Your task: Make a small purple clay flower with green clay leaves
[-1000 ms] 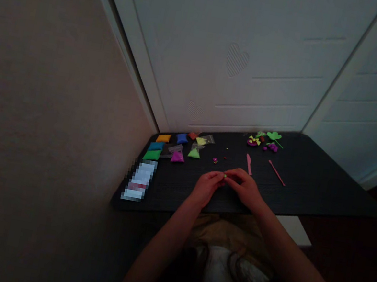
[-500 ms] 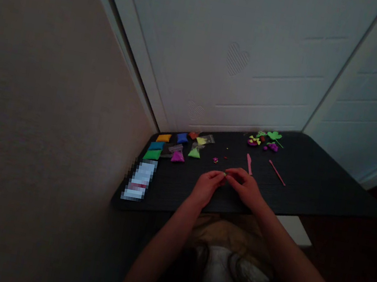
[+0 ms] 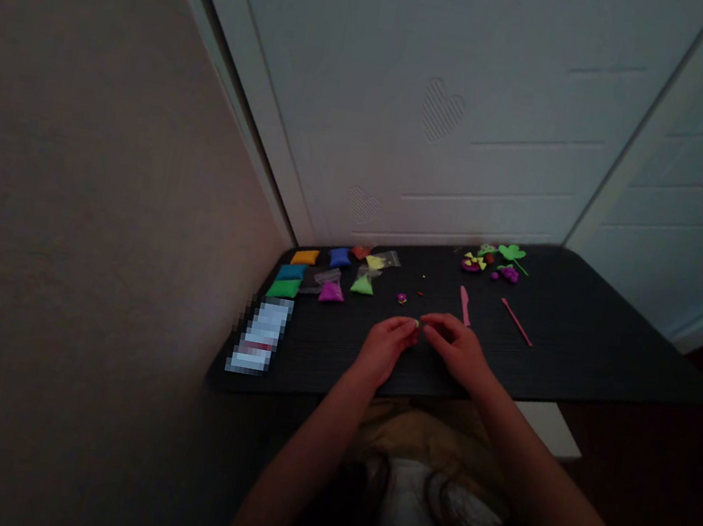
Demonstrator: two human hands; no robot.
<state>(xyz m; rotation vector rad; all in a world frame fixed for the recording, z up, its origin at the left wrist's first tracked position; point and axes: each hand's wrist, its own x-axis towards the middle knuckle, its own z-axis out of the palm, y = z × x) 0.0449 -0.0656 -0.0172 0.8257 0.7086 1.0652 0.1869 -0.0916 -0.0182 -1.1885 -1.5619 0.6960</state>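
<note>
My left hand [image 3: 386,342] is closed in a pinch on a small pale lump of modelling clay [image 3: 416,323] at its fingertips, above the front of the black table. Just to the right, my right hand [image 3: 457,347] has its thumb and forefinger apart, a small gap from the lump, with nothing visible between them. Beyond the hands lie a small purple clay piece [image 3: 401,298] and tiny yellow and reddish crumbs. A pink plastic knife [image 3: 465,305] lies close behind my right hand, and a thin pink modelling tool [image 3: 516,321] is farther right.
Bags of coloured clay lie at the back left, among them a purple bag [image 3: 332,292] and a light green bag [image 3: 362,285]. A blurred-out phone-like rectangle [image 3: 262,333] is at the left edge. Shaped pieces, including a green clover-like piece [image 3: 512,253], sit near the wall.
My right fingers have come slightly away from the pale lump, opening a small gap. My left hand keeps it pinched, almost in the same place.
</note>
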